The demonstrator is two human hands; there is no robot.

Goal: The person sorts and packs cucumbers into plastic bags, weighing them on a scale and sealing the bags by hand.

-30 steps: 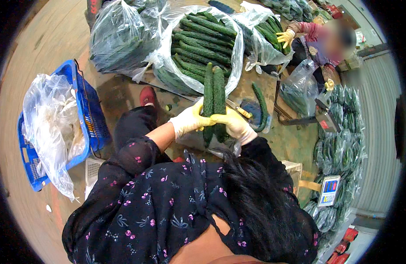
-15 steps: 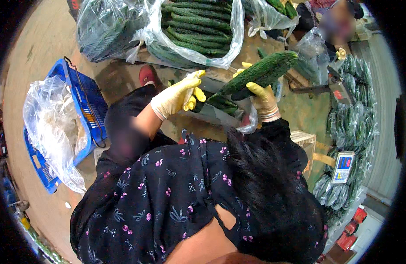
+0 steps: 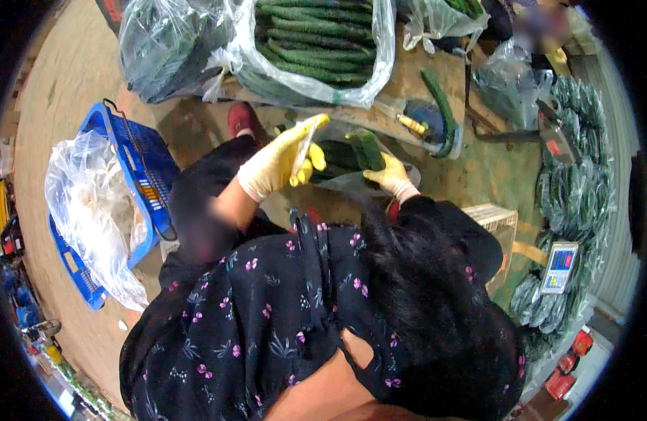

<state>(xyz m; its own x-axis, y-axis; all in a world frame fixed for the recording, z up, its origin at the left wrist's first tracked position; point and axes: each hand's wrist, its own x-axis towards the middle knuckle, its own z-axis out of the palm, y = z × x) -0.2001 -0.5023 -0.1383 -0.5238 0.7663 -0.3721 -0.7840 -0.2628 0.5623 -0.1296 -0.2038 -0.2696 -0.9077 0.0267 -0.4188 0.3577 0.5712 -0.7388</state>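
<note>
My left hand (image 3: 285,158), in a pale glove with yellow fingers, is closed around a thin, pale strip (image 3: 304,149) whose kind I cannot make out. To its right, my right hand (image 3: 390,174), gloved the same way, grips a dark green cucumber (image 3: 366,149) at the open plastic bag (image 3: 341,182) in front of my lap. More cucumbers lie in that bag, partly covered by my hands. Another long cucumber (image 3: 441,109) rests on the bench beyond, beside a slim object with a yellow-banded handle (image 3: 412,125).
A big open bag of cucumbers (image 3: 316,52) stands ahead, with a tied bag (image 3: 172,52) to its left. A blue basket (image 3: 144,168) holding clear plastic is at my left. Bagged cucumbers (image 3: 576,161) are piled at right, near a scale display (image 3: 560,268). Another person sits at far right.
My right hand has lowered from above the bench to the bag at my lap, bringing the cucumber down. The left hand stays almost in place, still closed.
</note>
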